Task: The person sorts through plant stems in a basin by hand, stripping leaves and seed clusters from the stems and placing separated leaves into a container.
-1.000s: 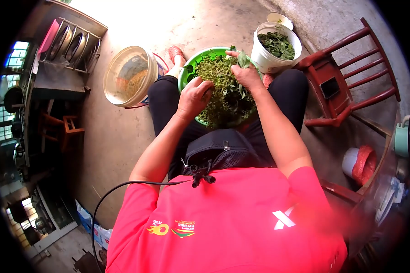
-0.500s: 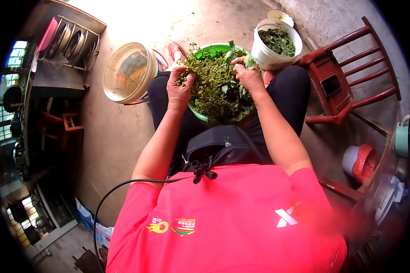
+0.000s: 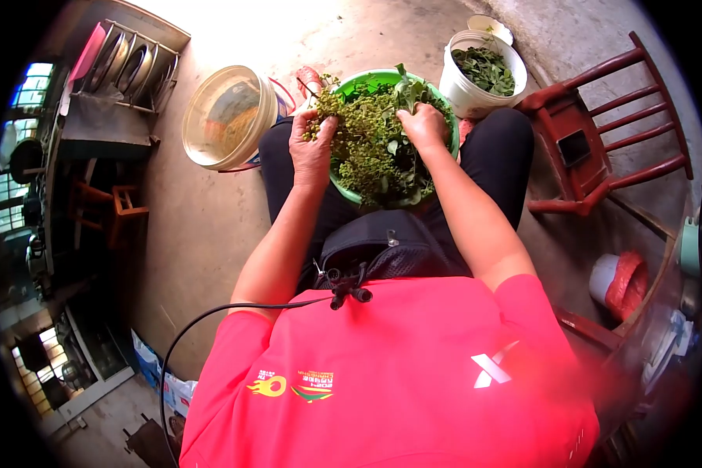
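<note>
Between my knees a green basin (image 3: pixel 364 77) is heaped with sprigs of small green berries (image 3: pixel 366 129) and some leaves. At its left side my left hand (image 3: pixel 312 152) is closed, thumb against fingers, on a berry sprig (image 3: pixel 320 117). My right hand (image 3: pixel 427 130) is over the right part of the heap, its fingers pinched on a leafy sprig (image 3: pixel 408 95) whose leaves stick up past the fingertips. The stems inside both grips are mostly hidden.
A white bucket of green leaves (image 3: pixel 483 72) stands beyond my right knee, a lid behind it. Left of the basin, a large tilted bucket (image 3: pixel 226 117) has yellowish matter inside. A red wooden chair (image 3: pixel 573 148) is at right, a dish rack (image 3: pixel 132 70) at upper left.
My right hand has moved left and inward over the heap, and the leaves at its fingertips now stand upright. My left hand stays near the basin's left side. The view has shifted slightly.
</note>
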